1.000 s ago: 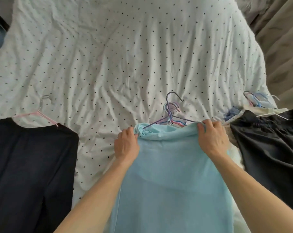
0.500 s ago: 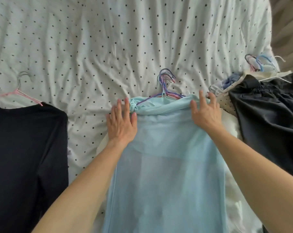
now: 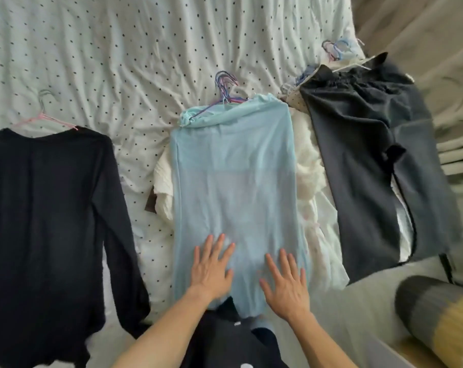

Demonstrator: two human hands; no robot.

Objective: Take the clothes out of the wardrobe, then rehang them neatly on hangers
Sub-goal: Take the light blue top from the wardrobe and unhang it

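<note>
A light blue garment [image 3: 233,168] lies flat on the bed, its top edge over a bundle of coloured wire hangers [image 3: 226,87]. My left hand [image 3: 211,266] and my right hand [image 3: 284,284] rest flat on its lower part, fingers spread and straight. A white garment [image 3: 311,166] shows from under the blue one on both sides. At the left lies a black long-sleeved top [image 3: 47,221] on a pink hanger [image 3: 43,119]. On the right is a dark grey garment [image 3: 371,166] with more hangers [image 3: 336,49] above it.
The bed carries a white sheet with black dots [image 3: 135,49]. A beige blanket [image 3: 421,35] lies at the right edge. A striped grey and yellow roll [image 3: 437,320] sits at the lower right. Dark clothing [image 3: 225,338] lies near my body.
Both hands let go of the blue garment's top edge and slid down it to its lower part, flat and spread. The view pulled back and tilted.
</note>
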